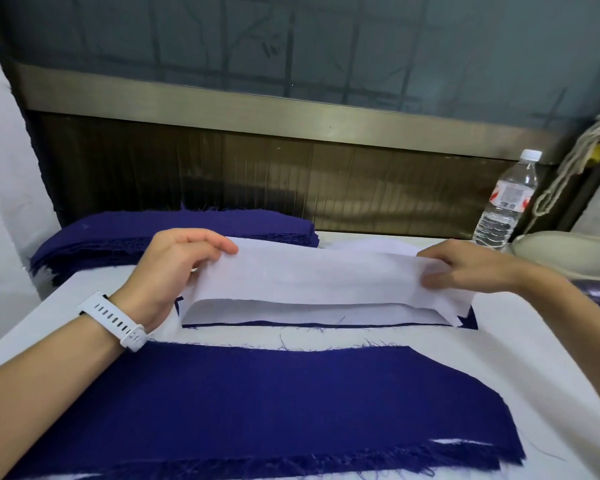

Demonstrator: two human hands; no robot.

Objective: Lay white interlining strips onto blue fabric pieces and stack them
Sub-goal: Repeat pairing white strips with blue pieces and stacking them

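Firstly, fingers: the left hand [174,268] pinched the left end of the white interlining strip [312,278], thumb [222,245] on top. The right hand [465,268] curled its fingers round the right end.
Hands: they were set well apart, with the strip stretched between them and raised just above the table cover [499,358].
Strip's feel: it looked thin, light and limp to me, and its lower edge sagged. Gripping both ends seemed the sound way to hold it, since one hand alone would likely let it fold.
Beneath the strip: a covered blue piece [468,322] lay there with a laid strip [291,313] on it, only its rim and corners showing. I could not tell whether the held strip touched it.
Nearer piece: a bare blue piece [257,403] lay flat closest to the person. Its edges were frayed, and the loose threads might snag.
Far stack: a pile of blue pieces [187,226] sat behind the left hand.
Room: white cover showed between the two flat pieces and at the right front.
Right edge: a water bottle [506,206] and a pale rounded object [565,251] stood near the right hand, so I judged there was less room to swing out that way.
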